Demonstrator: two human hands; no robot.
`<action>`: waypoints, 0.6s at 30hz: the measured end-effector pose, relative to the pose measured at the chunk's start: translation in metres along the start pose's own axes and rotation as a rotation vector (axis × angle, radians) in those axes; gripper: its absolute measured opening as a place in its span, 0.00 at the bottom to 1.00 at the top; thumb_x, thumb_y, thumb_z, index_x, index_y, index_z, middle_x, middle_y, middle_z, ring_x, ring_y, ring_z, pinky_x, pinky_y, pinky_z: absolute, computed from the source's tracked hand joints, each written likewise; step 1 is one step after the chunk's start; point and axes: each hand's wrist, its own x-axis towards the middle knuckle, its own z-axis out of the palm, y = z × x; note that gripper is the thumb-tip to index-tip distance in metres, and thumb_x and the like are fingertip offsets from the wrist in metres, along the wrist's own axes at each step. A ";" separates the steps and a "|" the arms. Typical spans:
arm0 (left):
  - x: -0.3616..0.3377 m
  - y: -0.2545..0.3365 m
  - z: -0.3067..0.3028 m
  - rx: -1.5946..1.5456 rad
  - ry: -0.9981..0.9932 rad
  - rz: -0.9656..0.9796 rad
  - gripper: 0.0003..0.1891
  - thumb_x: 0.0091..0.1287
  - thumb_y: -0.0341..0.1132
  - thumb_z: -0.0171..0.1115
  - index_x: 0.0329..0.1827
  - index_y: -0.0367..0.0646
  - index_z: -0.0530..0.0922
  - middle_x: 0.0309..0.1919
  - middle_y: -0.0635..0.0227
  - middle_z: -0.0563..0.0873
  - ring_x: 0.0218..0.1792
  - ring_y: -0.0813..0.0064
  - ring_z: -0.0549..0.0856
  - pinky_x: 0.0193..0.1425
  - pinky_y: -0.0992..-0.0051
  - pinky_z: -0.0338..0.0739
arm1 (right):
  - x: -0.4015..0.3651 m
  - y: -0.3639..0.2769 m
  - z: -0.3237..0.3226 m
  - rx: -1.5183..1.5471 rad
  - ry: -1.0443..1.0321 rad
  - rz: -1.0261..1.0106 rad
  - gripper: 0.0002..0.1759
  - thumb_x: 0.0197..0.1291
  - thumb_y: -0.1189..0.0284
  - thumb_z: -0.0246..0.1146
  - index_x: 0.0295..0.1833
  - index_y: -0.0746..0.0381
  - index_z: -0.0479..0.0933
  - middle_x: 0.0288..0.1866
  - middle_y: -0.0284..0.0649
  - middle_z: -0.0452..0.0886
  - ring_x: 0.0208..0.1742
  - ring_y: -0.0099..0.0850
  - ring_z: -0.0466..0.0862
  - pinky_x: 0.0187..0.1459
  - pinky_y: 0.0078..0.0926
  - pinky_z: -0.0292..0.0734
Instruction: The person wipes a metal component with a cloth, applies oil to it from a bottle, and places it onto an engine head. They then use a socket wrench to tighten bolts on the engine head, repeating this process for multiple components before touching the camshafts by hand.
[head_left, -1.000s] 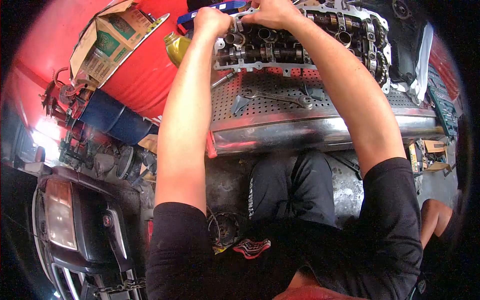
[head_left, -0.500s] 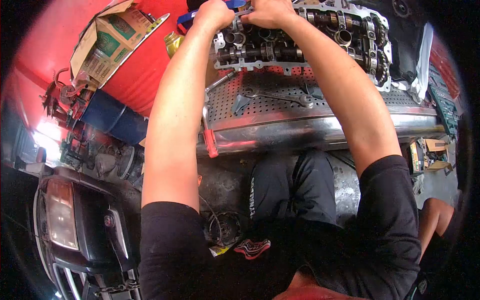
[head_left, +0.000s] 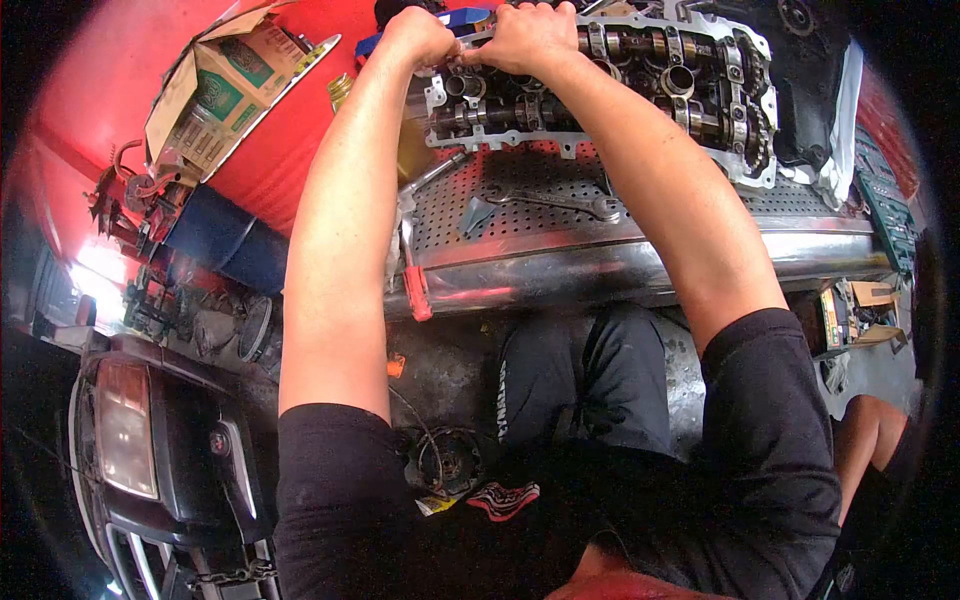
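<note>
Left grip (head_left: pixel 422 38), right grip (head_left: pixel 525 38), both lower in view now, at cylinder head (head_left: pixel 650 45)

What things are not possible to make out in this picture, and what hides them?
All in the head view:
- Whatever the left hand and right hand may grip: the hands themselves cover it.
- Part of the cylinder head: behind the right forearm.
- Fine print on the cardboard box: too small.

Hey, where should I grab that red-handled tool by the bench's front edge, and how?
Probably by its red handle, coming from the front. It points toward you across the rounded edge of the bench, with the thin metal shaft running back from it, so your fingers can likely close around both sides.
</note>
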 end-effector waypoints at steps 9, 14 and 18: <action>-0.012 0.009 0.002 -0.192 -0.051 -0.159 0.13 0.57 0.40 0.68 0.25 0.38 0.83 0.20 0.65 0.84 0.18 0.72 0.81 0.24 0.69 0.74 | -0.005 -0.005 -0.014 -0.062 -0.090 0.011 0.41 0.50 0.33 0.61 0.53 0.58 0.83 0.55 0.43 0.84 0.61 0.36 0.80 0.63 0.42 0.63; 0.003 0.006 0.006 0.127 -0.012 0.008 0.16 0.61 0.43 0.67 0.30 0.35 0.84 0.22 0.63 0.85 0.20 0.70 0.82 0.27 0.68 0.77 | 0.000 -0.002 -0.004 -0.075 -0.058 0.006 0.41 0.50 0.32 0.61 0.52 0.58 0.83 0.54 0.42 0.84 0.60 0.36 0.80 0.63 0.41 0.63; -0.007 0.012 0.007 0.344 0.182 0.167 0.19 0.62 0.46 0.67 0.30 0.35 0.84 0.22 0.63 0.85 0.20 0.70 0.82 0.28 0.66 0.78 | -0.005 -0.003 -0.010 -0.074 -0.058 0.000 0.39 0.50 0.33 0.62 0.50 0.57 0.84 0.52 0.42 0.85 0.59 0.36 0.81 0.63 0.41 0.64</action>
